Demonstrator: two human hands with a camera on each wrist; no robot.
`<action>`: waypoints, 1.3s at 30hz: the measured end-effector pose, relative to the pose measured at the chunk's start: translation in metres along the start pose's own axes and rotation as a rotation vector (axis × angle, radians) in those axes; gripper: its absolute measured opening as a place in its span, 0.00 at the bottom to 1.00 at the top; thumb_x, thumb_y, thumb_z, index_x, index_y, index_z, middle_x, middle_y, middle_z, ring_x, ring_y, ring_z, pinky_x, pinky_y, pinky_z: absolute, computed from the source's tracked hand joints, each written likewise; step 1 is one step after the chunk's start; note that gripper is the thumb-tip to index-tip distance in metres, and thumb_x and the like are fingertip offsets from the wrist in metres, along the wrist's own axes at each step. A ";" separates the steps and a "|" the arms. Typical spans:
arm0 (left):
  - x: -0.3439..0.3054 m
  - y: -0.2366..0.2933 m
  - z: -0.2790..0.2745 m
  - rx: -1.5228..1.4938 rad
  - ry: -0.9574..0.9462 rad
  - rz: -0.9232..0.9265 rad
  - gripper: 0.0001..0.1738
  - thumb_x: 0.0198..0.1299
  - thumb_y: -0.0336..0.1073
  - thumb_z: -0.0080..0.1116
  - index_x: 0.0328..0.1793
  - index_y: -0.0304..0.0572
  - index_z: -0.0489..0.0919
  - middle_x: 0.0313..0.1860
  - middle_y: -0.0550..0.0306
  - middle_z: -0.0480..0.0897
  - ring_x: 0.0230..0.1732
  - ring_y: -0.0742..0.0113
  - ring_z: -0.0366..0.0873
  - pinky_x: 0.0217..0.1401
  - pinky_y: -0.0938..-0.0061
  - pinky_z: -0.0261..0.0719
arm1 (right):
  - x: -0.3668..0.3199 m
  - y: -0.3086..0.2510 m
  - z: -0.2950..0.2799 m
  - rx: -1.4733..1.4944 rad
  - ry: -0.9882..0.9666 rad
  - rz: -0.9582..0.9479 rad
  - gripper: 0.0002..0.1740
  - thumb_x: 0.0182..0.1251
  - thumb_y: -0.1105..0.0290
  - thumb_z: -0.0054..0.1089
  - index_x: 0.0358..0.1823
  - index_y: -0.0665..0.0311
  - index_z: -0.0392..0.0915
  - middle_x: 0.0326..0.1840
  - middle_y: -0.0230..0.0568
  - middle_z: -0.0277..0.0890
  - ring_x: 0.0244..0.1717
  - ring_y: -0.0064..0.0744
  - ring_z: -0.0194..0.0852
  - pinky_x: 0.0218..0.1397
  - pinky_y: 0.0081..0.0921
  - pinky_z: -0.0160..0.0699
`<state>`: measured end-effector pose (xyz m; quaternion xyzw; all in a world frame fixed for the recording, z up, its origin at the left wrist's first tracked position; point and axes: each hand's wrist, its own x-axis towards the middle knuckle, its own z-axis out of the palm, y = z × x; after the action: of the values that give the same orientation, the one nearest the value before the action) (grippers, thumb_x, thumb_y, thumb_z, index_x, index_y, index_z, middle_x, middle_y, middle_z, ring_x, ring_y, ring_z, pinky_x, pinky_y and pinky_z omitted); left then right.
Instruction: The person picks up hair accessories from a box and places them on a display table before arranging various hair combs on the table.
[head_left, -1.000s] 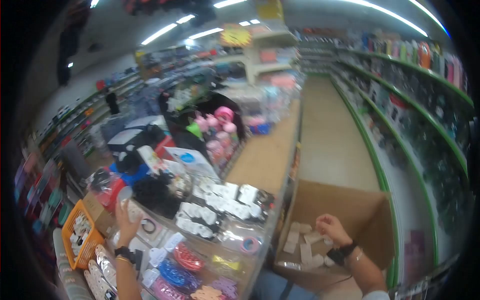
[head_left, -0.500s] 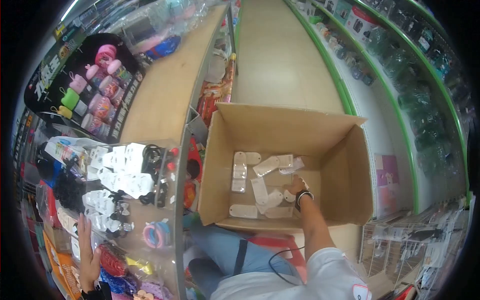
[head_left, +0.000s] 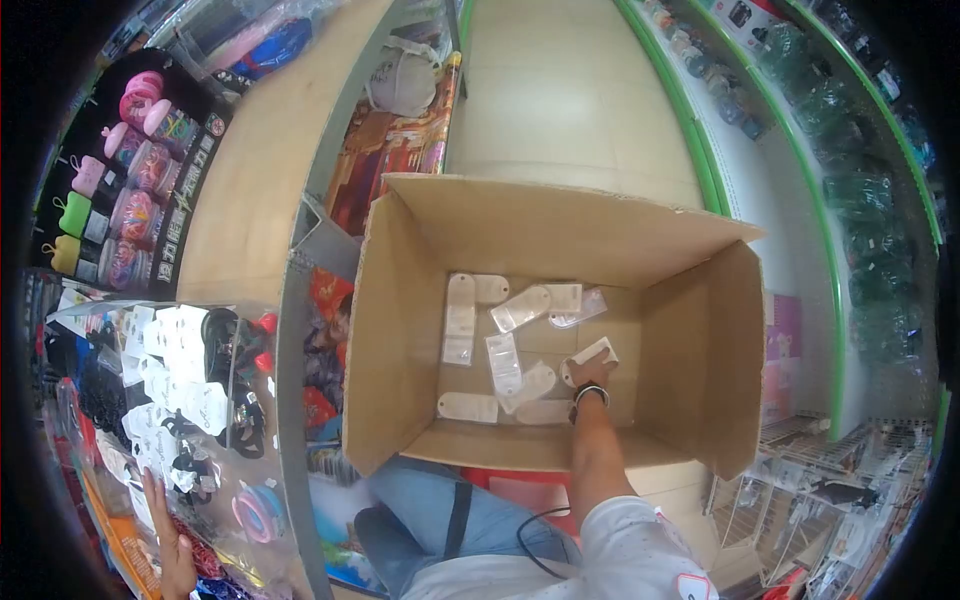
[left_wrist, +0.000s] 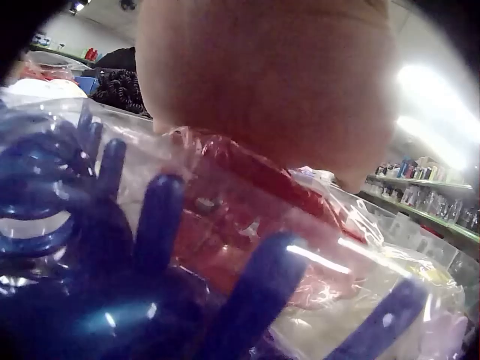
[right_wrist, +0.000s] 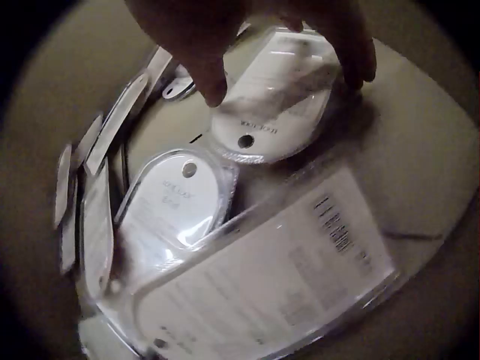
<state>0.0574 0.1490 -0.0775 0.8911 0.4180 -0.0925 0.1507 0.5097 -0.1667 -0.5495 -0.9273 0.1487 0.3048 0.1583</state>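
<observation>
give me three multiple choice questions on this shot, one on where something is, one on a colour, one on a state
1. Where is the right hand?
A. inside the cardboard box
B. on a shelf
C. on the person's knee

2. What colour are the carded packets lying in the box?
A. red
B. white
C. black

3. What are the right hand's fingers doing?
A. lying straight, touching nothing
B. curled into an empty fist
C. gripping an oval packet

Answers:
1 A, since the head view shows the hand down between the box walls.
2 B, since the head and right wrist views show white cards in clear plastic.
3 C, since the right wrist view shows thumb and fingers curled round the packet's edges.
</observation>
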 end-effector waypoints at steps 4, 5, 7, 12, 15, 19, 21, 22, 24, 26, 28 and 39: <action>0.000 -0.020 0.005 0.003 0.027 0.006 0.45 0.56 0.68 0.29 0.72 0.46 0.46 0.74 0.49 0.37 0.74 0.54 0.29 0.72 0.56 0.29 | 0.015 0.004 0.020 0.205 0.230 0.147 0.63 0.35 0.59 0.74 0.68 0.60 0.36 0.66 0.71 0.38 0.62 0.62 0.55 0.64 0.39 0.60; 0.000 -0.021 0.006 -0.002 0.038 0.012 0.45 0.56 0.68 0.29 0.72 0.46 0.46 0.74 0.49 0.37 0.74 0.54 0.29 0.72 0.56 0.29 | 0.025 0.009 0.030 0.298 0.344 0.236 0.63 0.35 0.65 0.75 0.69 0.57 0.35 0.68 0.69 0.35 0.61 0.62 0.56 0.63 0.40 0.61; 0.000 -0.021 0.007 0.005 0.042 -0.003 0.45 0.56 0.68 0.30 0.72 0.46 0.46 0.74 0.49 0.37 0.74 0.54 0.29 0.72 0.55 0.29 | 0.021 0.006 0.025 0.413 0.374 0.298 0.61 0.35 0.69 0.75 0.68 0.58 0.37 0.64 0.71 0.44 0.58 0.64 0.59 0.63 0.41 0.62; 0.000 -0.027 0.010 -0.006 0.055 -0.009 0.45 0.55 0.69 0.31 0.72 0.48 0.47 0.74 0.50 0.37 0.74 0.55 0.29 0.72 0.55 0.28 | 0.075 0.024 0.038 1.032 0.150 0.023 0.43 0.33 0.80 0.67 0.57 0.70 0.58 0.47 0.55 0.70 0.52 0.44 0.69 0.56 0.33 0.67; 0.001 -0.025 0.010 -0.011 0.062 -0.019 0.45 0.55 0.69 0.32 0.72 0.49 0.48 0.74 0.50 0.38 0.74 0.55 0.29 0.72 0.55 0.28 | 0.033 -0.014 -0.018 1.015 -0.206 -0.280 0.24 0.37 0.77 0.61 0.43 0.69 0.75 0.42 0.46 0.75 0.49 0.42 0.71 0.51 0.35 0.69; 0.000 -0.027 0.012 -0.003 0.078 -0.016 0.44 0.55 0.69 0.32 0.72 0.51 0.48 0.74 0.51 0.38 0.74 0.55 0.30 0.72 0.56 0.27 | 0.019 -0.035 -0.012 -0.412 -0.283 -0.845 0.23 0.42 0.61 0.55 0.43 0.60 0.78 0.57 0.42 0.67 0.60 0.48 0.59 0.62 0.48 0.53; 0.001 -0.028 0.011 0.005 0.080 -0.015 0.44 0.55 0.69 0.32 0.72 0.51 0.48 0.74 0.52 0.38 0.74 0.55 0.30 0.72 0.56 0.27 | 0.012 -0.029 0.016 -0.514 -0.340 -1.186 0.23 0.43 0.59 0.55 0.43 0.60 0.78 0.63 0.43 0.59 0.66 0.45 0.48 0.64 0.50 0.47; 0.001 -0.028 0.012 0.010 0.085 -0.015 0.44 0.55 0.68 0.33 0.72 0.50 0.48 0.74 0.51 0.38 0.74 0.55 0.30 0.72 0.56 0.28 | -0.004 -0.030 0.023 -0.515 -0.340 -1.186 0.23 0.43 0.59 0.55 0.43 0.60 0.78 0.63 0.43 0.59 0.66 0.45 0.48 0.64 0.50 0.47; 0.000 -0.028 0.013 0.014 0.093 -0.017 0.44 0.55 0.67 0.33 0.72 0.50 0.48 0.74 0.51 0.39 0.74 0.55 0.30 0.72 0.56 0.28 | -0.031 -0.029 0.036 -0.854 -0.401 -1.215 0.30 0.38 0.58 0.63 0.48 0.61 0.75 0.63 0.45 0.56 0.68 0.47 0.44 0.65 0.51 0.46; 0.001 -0.025 0.011 -0.006 0.089 0.032 0.43 0.56 0.65 0.34 0.72 0.49 0.49 0.74 0.50 0.39 0.74 0.54 0.31 0.72 0.57 0.29 | -0.044 -0.032 0.041 -0.904 -0.367 -1.203 0.34 0.34 0.58 0.67 0.49 0.62 0.73 0.62 0.47 0.57 0.68 0.47 0.44 0.67 0.50 0.45; 0.000 -0.025 0.011 0.019 0.084 0.020 0.42 0.57 0.64 0.34 0.72 0.48 0.49 0.74 0.49 0.39 0.74 0.54 0.31 0.72 0.57 0.29 | -0.044 -0.034 0.049 -0.951 -0.387 -1.151 0.48 0.23 0.61 0.76 0.54 0.65 0.66 0.59 0.52 0.57 0.68 0.50 0.43 0.68 0.52 0.40; 0.002 -0.014 0.010 0.003 0.077 0.011 0.41 0.57 0.62 0.37 0.71 0.45 0.49 0.73 0.49 0.39 0.74 0.54 0.32 0.72 0.58 0.29 | -0.048 0.008 -0.002 -0.291 -0.535 -0.970 0.54 0.30 0.61 0.74 0.62 0.61 0.52 0.55 0.59 0.64 0.55 0.54 0.64 0.58 0.38 0.64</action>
<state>0.0478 0.1552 -0.0898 0.8965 0.4184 -0.0580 0.1336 0.4710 -0.1658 -0.5197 -0.7922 -0.3827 0.4388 0.1827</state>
